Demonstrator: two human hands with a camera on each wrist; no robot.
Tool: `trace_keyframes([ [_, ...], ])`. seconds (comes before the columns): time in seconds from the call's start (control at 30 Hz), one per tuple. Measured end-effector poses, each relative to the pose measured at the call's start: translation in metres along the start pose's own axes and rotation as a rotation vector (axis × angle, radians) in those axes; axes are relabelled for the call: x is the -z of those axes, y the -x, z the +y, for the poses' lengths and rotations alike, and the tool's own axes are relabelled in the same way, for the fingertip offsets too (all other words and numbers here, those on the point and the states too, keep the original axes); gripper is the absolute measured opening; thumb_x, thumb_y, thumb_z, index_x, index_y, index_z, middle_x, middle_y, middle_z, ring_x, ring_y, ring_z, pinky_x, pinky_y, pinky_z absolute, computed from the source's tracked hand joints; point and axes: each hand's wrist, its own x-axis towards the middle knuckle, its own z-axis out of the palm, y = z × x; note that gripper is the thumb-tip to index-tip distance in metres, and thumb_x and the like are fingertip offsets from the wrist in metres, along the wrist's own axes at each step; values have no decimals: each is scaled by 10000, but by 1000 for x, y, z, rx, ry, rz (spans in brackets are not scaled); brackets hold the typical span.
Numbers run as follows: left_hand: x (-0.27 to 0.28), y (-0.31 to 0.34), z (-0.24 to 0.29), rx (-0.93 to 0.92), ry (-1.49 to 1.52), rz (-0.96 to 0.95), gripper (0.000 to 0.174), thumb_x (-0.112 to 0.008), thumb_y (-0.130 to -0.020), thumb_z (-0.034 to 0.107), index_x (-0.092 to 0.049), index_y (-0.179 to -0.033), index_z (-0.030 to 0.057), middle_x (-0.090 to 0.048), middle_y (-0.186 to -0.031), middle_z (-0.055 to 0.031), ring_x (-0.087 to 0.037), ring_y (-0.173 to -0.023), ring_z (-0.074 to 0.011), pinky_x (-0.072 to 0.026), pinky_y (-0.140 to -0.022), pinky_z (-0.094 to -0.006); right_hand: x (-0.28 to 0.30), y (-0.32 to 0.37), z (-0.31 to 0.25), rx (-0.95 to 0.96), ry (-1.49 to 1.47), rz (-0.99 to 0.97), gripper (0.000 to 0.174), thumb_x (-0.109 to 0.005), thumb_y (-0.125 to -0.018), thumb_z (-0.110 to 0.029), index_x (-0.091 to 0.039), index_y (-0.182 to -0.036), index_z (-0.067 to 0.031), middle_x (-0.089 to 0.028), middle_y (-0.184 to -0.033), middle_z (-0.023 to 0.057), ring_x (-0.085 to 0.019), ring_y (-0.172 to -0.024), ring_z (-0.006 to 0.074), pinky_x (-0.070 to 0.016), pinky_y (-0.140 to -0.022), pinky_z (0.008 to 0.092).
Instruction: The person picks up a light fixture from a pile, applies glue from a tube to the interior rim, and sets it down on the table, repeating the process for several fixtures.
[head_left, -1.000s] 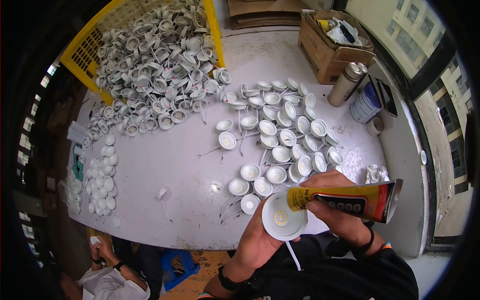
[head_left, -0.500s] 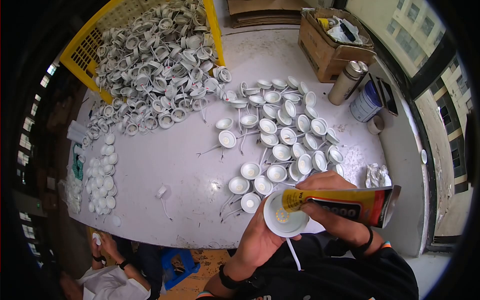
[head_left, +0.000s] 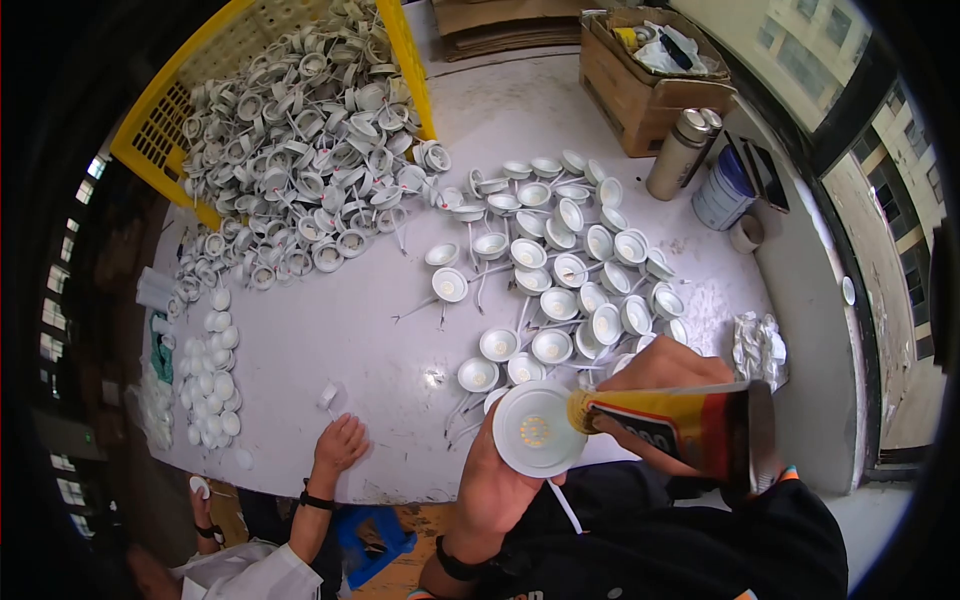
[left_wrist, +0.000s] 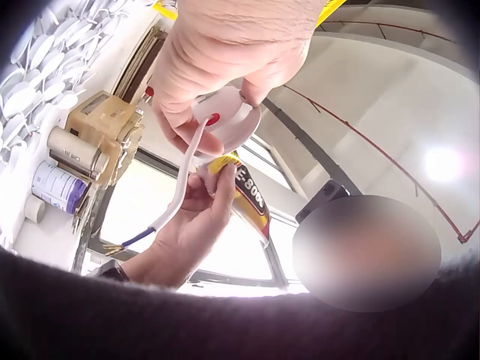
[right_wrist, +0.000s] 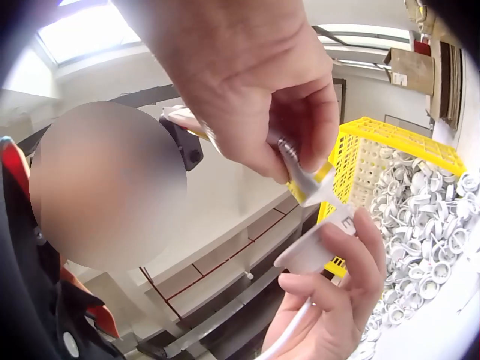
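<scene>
My left hand (head_left: 492,500) grips a white round LED lamp housing (head_left: 548,462) from beneath, its ring of yellow chips facing up. A white cable (left_wrist: 184,174) hangs from its back, ending in bare strands. With my right hand (head_left: 668,372) I grip a yellow, black and red glue tube (head_left: 690,425) marked 8000. The tube's nozzle end overlaps the right rim of the lamp in the head view. In the right wrist view the nozzle (right_wrist: 306,184) points down close over the housing. Several similar lamps (head_left: 551,348) lie on the table just beyond my hands.
A yellow crate (head_left: 410,75) spills white lamp rings across the back left. White discs (head_left: 215,385) cluster at the left. Another person's hand (head_left: 343,443) rests at the table edge near a small white piece (head_left: 328,395). A carton (head_left: 640,100), flask (head_left: 680,155) and tub (head_left: 722,190) stand right.
The glue tube has swung from over the lamp's middle to its right rim, its flat end tipping toward me. The other person's hand has reached onto the table. The head view has shifted slightly.
</scene>
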Motion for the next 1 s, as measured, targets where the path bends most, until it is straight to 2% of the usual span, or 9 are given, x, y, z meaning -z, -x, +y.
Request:
trace_keyframes([
  [0.13, 2, -1, -2, -17, -24, 21, 511, -371, -842, 402, -281, -1210, 59, -420, -1133, -123, -495, -904, -217, -450, -641, -335, 0, 4, 3, -52, -61, -72, 244, -661, -605, -65, -564, -826, -29, -509, -700, 75, -511, -569, 206, -441, -493, 263],
  [0.17, 2, -2, -3, -21, -13, 9, 500, -361, -847, 397, -288, -1208, 58, -429, -1128, -119, -495, -904, -211, -450, -641, -330, 6, 3, -5, -304, -93, -176, 164, -656, -682, -122, -584, -776, -9, -543, -727, 65, -532, -667, 152, -412, -583, 254],
  [0.2, 0, -4, -2, -17, -18, 6, 500, -361, -847, 397, -288, -1208, 58, -429, -1128, -119, -495, -904, -211, -450, -641, -330, 7, 0, -10, -304, -94, -169, 164, -656, -682, -122, -584, -776, -9, -543, -727, 65, -532, -667, 152, -412, -583, 254],
  [0.27, -6, -6, -1, -2, 10, 64, 469, -328, -862, 379, -309, -1202, 55, -449, -1113, -113, -496, -909, -205, -449, -645, -326, 4, -7, -17, -631, -596, -167, 163, -652, -696, -117, -579, -799, -13, -555, -761, 62, -539, -701, 130, -420, -610, 242],
  [0.47, -5, -10, -7, -12, 167, -22, 447, -309, -870, 361, -333, -1192, 52, -462, -1104, -107, -498, -911, -207, -445, -642, -315, -26, -6, -3, -651, -801, -51, 173, -636, -716, -102, -559, -847, -19, -541, -798, 59, -534, -748, 130, -428, -652, 252],
  [0.67, -4, -10, -4, 7, 186, -54, 429, -279, -879, 352, -335, -1189, 61, -461, -1108, -103, -509, -889, -209, -438, -609, -306, -31, -10, 9, -379, -392, 62, 159, -619, -731, -94, -567, -873, -45, -517, -860, 59, -525, -801, 128, -408, -709, 217],
  [0.83, -1, -13, -4, 28, 154, -76, 461, -247, -879, 376, -306, -1217, 69, -451, -1128, -120, -502, -929, -259, -437, -591, -300, -40, -5, 17, -357, -400, 113, 133, -620, -721, -94, -557, -829, -49, -517, -814, 44, -504, -767, 132, -407, -668, 260],
  [0.9, 6, -14, 1, 19, 138, -86, 484, -229, -875, 399, -304, -1220, 68, -451, -1129, -128, -500, -935, -272, -437, -584, -299, -45, 0, 21, -372, -629, 287, 165, -621, -712, -85, -536, -839, -21, -509, -789, 34, -510, -707, 121, -424, -609, 231],
  [1.0, 31, -15, 17, -33, 12, 44, 557, -193, -858, 471, -308, -1218, 62, -453, -1127, -149, -503, -936, -288, -436, -562, -289, -39, 12, 24, -650, -791, 318, 264, -616, -710, -135, -485, -887, 10, -514, -710, 55, -514, -538, 112, -424, -442, 200],
])
